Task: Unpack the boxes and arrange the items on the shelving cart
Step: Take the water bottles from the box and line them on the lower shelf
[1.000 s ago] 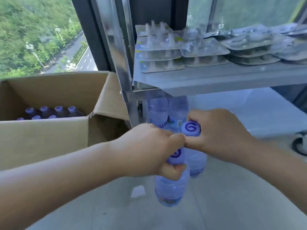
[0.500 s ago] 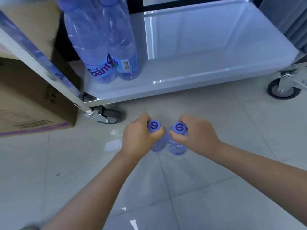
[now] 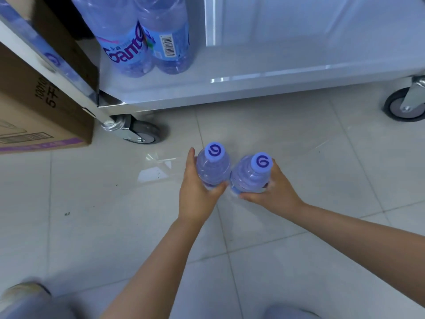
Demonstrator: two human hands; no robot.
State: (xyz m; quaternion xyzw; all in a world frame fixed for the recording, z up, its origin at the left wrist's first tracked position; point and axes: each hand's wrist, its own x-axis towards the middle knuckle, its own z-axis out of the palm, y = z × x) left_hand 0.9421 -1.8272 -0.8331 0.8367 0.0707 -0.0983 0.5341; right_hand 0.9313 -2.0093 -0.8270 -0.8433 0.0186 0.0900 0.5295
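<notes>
The person holds two water bottles low over the tiled floor (image 3: 299,157), one per hand: the left hand (image 3: 195,192) wraps the body of the left bottle (image 3: 213,166), and the right hand (image 3: 273,192) wraps the right bottle (image 3: 250,176), which leans toward 1 o'clock. The two bottles touch at their shoulders. The cart's bottom shelf (image 3: 287,72) lies at 12 o'clock, with two shelved bottles (image 3: 147,42) already standing at its 11 o'clock corner beside the cardboard box (image 3: 39,93). The likeliest trouble seems to be a knock: carried in together, the pair could bump the standing bottles and topple them, since tall, narrow bottles on a smooth metal shelf tip easily. The shelf's raised front lip could also catch a bottle base if the hands come in too low, jolting the grip. The thin plastic walls may flex under a tight squeeze, or slip from a loose one. The tilted right bottle, if set down without being righted, may roll toward the caster (image 3: 140,132) or off the edge.
</notes>
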